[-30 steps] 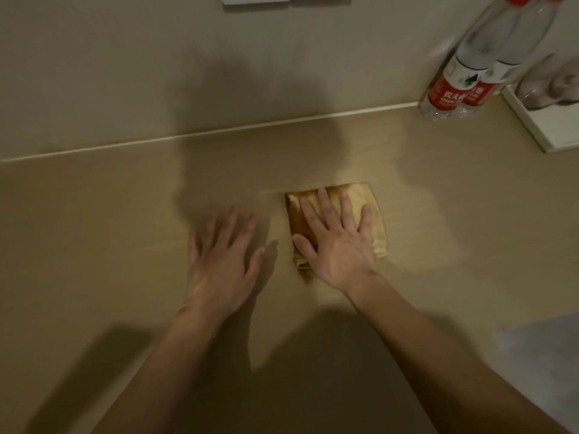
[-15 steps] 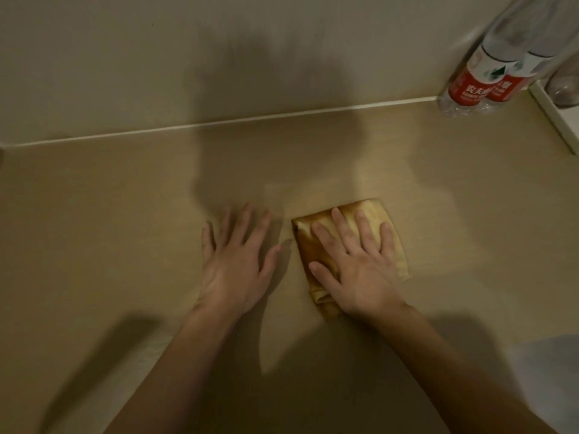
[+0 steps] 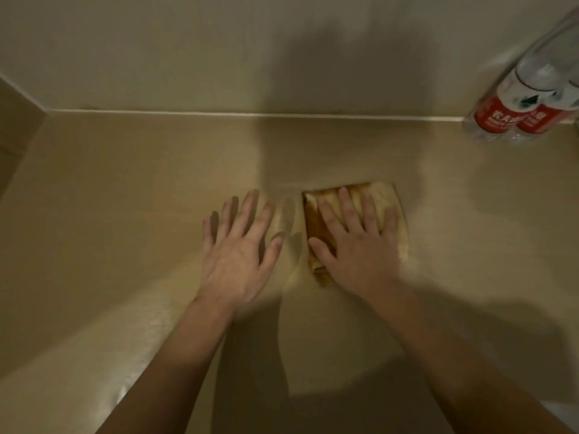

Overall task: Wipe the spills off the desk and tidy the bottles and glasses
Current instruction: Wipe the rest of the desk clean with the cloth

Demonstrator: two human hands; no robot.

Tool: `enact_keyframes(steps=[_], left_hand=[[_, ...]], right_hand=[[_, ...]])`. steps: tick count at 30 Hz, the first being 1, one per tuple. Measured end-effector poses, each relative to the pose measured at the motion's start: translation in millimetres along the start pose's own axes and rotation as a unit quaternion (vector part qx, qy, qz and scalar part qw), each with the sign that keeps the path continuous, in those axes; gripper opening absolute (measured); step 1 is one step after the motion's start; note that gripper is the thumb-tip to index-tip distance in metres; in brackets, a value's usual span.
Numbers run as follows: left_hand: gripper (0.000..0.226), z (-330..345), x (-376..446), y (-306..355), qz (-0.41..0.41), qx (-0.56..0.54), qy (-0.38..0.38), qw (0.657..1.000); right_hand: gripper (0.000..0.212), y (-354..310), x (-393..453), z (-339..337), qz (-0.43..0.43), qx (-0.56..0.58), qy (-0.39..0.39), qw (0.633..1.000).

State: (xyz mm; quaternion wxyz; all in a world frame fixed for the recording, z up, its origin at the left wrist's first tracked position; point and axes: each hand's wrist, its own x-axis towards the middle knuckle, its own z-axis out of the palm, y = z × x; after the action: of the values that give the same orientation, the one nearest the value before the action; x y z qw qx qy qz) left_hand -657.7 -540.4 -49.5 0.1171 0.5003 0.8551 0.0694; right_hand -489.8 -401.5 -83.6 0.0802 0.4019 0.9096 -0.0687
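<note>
Yellow cloth (image 3: 388, 208) under flat right hand (image 3: 360, 252) — left hand (image 3: 238, 258) flat beside.

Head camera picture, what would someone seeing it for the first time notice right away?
Two bare hands lie flat on the beige desk at centre: the right hand presses a folded yellow cloth, and the left hand rests on the bare surface beside it. At the far right corner, two clear water bottles with red labels stand against the wall.
</note>
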Motion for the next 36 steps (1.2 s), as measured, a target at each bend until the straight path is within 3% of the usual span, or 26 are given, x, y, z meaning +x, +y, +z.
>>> enact_keyframes(steps=[9,16,27,36], left_hand=[[0.063,6,3,43,-0.010,-0.024,0.011,1.000],[0.064,11,8,48,0.008,-0.010,-0.005,1.000],[0.067,26,29,48,0.063,-0.018,-0.016,0.998],[0.068,27,28,34,0.063,-0.003,-0.024,0.998]], right_hand=[[0.073,44,-42,6,-0.025,0.012,0.010,1.000],[0.078,34,-4,-1,0.001,-0.001,0.002,1.000],[0.072,32,-54,3,-0.006,-0.004,-0.002,1.000],[0.078,46,2,-4,0.048,-0.018,-0.009,0.999]])
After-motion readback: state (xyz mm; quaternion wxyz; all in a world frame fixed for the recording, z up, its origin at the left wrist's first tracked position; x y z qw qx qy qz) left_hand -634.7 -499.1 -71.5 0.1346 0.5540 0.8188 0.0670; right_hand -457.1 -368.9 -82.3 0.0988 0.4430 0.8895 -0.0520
